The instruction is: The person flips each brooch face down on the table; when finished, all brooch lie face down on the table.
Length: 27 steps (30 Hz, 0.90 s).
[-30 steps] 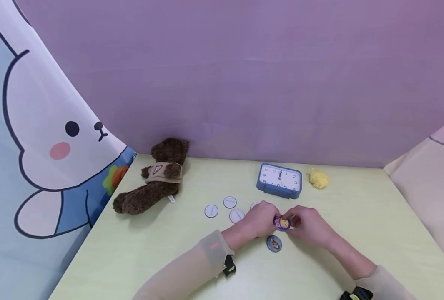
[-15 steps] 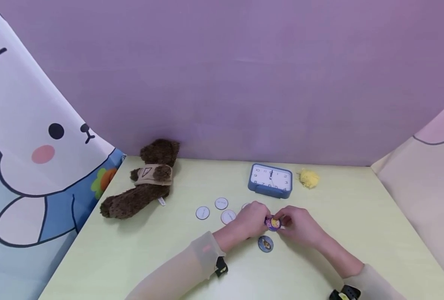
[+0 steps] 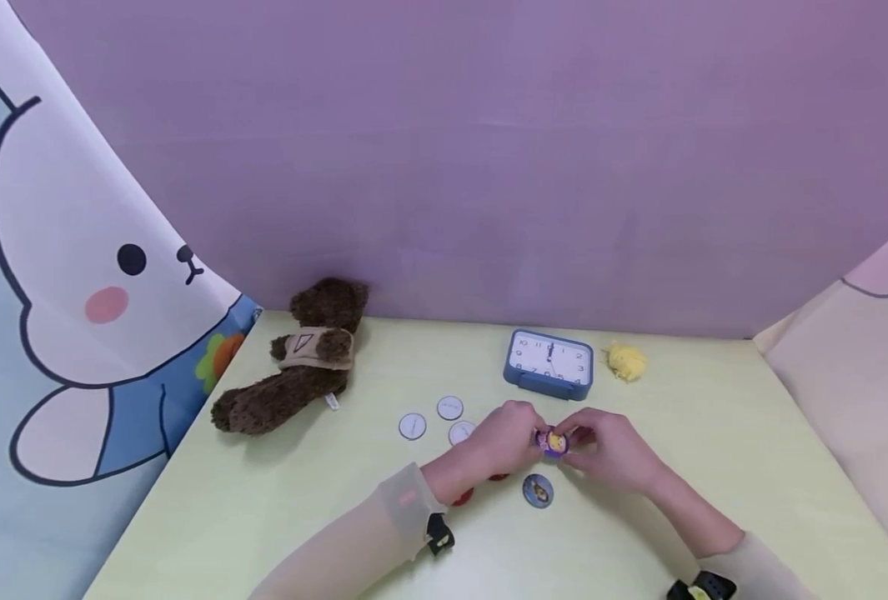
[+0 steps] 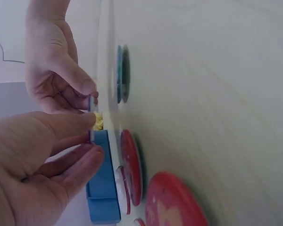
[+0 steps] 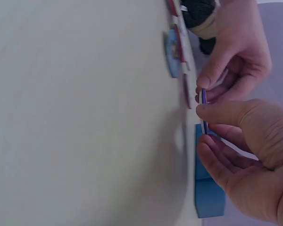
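A small round badge [image 3: 552, 442] with a purple rim and a yellow cartoon figure is held between both hands above the table. My left hand [image 3: 505, 437] pinches its left edge, while the thumb and fingers of my right hand [image 3: 614, 447] grip the right edge. Seen edge-on in the right wrist view, the badge [image 5: 203, 110] is a thin disc. Just below the hands lies a blue badge [image 3: 538, 491]. Red badges [image 4: 174, 205] lie by my left hand, partly hidden under that forearm in the head view.
Several white discs [image 3: 412, 426] lie left of the hands. Behind them stand a blue clock [image 3: 549, 364] and a fluffy yellow ball [image 3: 627, 362]. A brown plush bear [image 3: 304, 367] lies at the back left, near the purple backdrop [image 3: 444, 167].
Both hands keep holding the purple badge, which now looks more tilted. Red badges show more below my left wrist. The head view shifted sideways and partly back.
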Available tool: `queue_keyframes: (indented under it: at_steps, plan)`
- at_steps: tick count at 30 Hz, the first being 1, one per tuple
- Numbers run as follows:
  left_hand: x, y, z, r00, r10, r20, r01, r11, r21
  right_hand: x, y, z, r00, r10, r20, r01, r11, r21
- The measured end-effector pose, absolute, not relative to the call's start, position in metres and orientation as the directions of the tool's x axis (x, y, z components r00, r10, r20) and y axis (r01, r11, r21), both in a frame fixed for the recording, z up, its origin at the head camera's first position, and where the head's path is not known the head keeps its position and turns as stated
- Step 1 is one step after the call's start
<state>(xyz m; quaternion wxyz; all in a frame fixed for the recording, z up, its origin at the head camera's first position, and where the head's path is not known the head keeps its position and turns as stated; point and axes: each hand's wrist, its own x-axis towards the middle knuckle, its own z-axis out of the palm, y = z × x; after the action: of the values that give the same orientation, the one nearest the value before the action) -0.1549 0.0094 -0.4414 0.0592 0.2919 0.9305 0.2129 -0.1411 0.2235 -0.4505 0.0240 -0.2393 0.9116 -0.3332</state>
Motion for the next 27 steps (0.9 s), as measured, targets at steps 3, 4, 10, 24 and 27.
queue_keyframes:
  at_steps: [3, 4, 10, 24, 27]
  plan:
    - [-0.155, 0.005, -0.437, -0.818, 0.573, 0.055, 0.531, 0.716, 0.453, -0.142, 0.227, -0.442, -0.887, -0.444, 0.128, -0.419, 0.658, -0.626]
    - [-0.155, 0.004, -0.435, -0.817, 0.573, 0.063, 0.531, 0.706, 0.469, -0.142, 0.228, -0.439, -0.883, -0.449, 0.137, -0.428, 0.650, -0.628]
    - [-0.154, -0.006, -0.426, -0.800, 0.577, 0.164, 0.568, 0.641, 0.516, -0.141, 0.232, -0.423, -0.859, -0.466, 0.214, -0.478, 0.579, -0.660]
    - [-0.152, -0.010, -0.420, -0.846, 0.450, 0.286, 0.501, 0.487, 0.716, -0.137, 0.235, -0.408, -0.916, -0.372, 0.152, -0.342, 0.524, -0.780]
    - [-0.152, -0.009, -0.420, -0.849, 0.435, 0.299, 0.496, 0.463, 0.735, -0.136, 0.236, -0.405, -0.926, -0.357, 0.120, -0.301, 0.511, -0.805]
